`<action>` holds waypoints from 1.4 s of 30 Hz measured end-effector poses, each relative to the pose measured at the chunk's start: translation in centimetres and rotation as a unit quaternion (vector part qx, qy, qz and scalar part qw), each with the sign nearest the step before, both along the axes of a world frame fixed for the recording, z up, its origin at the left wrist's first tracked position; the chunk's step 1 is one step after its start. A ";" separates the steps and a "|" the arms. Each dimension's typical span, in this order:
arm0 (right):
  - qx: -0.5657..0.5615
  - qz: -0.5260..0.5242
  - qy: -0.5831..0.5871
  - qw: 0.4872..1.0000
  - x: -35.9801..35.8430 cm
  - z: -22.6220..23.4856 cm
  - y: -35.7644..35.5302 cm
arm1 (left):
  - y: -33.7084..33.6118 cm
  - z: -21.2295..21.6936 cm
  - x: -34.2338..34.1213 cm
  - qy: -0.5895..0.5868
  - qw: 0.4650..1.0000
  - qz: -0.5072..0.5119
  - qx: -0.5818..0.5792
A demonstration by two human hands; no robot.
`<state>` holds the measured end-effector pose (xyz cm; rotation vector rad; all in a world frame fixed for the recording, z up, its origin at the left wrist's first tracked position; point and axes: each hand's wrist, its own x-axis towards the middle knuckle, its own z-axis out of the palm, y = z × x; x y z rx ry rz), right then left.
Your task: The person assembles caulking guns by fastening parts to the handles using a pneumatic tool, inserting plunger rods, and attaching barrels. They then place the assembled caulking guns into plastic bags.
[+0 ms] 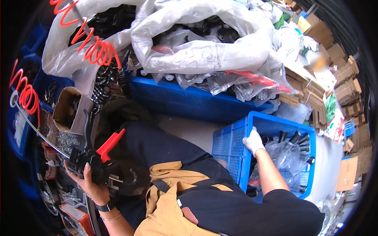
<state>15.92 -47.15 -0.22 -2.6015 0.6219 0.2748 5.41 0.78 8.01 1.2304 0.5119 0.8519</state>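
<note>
My bare left hand (90, 183), with a black watch at the wrist, is closed around the black body of what looks like a bar clamp (92, 157). A red lever (111, 145) and a black handle stick up from it, and a thin metal bar (41, 131) runs past the hand. On the right, my white-gloved right hand (254, 141) grips the near-left rim of a blue plastic crate (232, 147). Black tubular parts (295, 137) and clear plastic bags (283, 155) fill the crate.
Large plastic sacks (201, 55) of black parts stand over a long blue bin (189, 100) ahead. Red coiled hoses (98, 51) hang at the upper left. An open cardboard box (73, 110) and loose springs (69, 143) lie at left. Stacked cardboard (346, 98) lines the right.
</note>
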 end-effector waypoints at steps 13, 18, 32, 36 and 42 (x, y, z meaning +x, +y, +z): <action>0.093 0.006 0.034 0.995 3.9 -2.0 -3.8 | -1.1 1.5 2.8 0.010 0.983 0.095 0.155; -0.337 0.307 -0.188 0.870 1.2 1.7 2.1 | 0.0 0.9 5.2 0.011 0.980 0.168 0.107; 0.191 -0.042 -0.044 0.980 4.1 -25.5 2.9 | 2.7 2.9 3.7 -0.098 0.992 -0.072 -0.044; 0.055 -0.030 0.111 0.992 -0.6 -21.8 3.5 | 4.6 3.0 2.3 -0.124 0.978 -0.150 -0.070; 0.082 0.091 0.060 0.991 -3.7 -22.9 1.8 | 2.2 2.5 5.8 -0.074 0.996 -0.020 -0.041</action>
